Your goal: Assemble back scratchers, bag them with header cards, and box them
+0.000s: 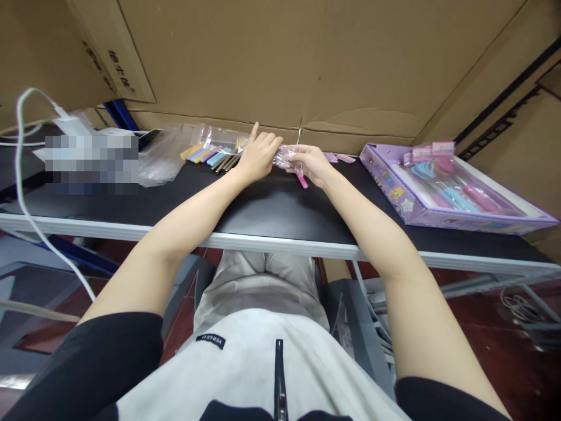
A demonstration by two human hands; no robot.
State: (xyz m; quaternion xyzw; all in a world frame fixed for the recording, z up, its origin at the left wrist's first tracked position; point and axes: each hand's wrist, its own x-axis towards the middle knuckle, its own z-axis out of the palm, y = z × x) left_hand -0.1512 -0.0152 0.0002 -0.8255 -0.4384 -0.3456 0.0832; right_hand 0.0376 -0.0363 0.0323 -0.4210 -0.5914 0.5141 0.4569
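Your black tabletop (280,213) spans from nine to three o'clock, its pale edge (284,244) at six. A tall cardboard panel (245,64) stands at twelve. At ten, you have dark printed characters (120,70) on cardboard and a white charger (72,124); its white cable (18,146) loops down at nine. Coiled cable (521,305) lies around four, above reddish floor (491,348).

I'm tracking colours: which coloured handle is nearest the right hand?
The slim pink handle protruding below the right hand; the other handles lie farther off.
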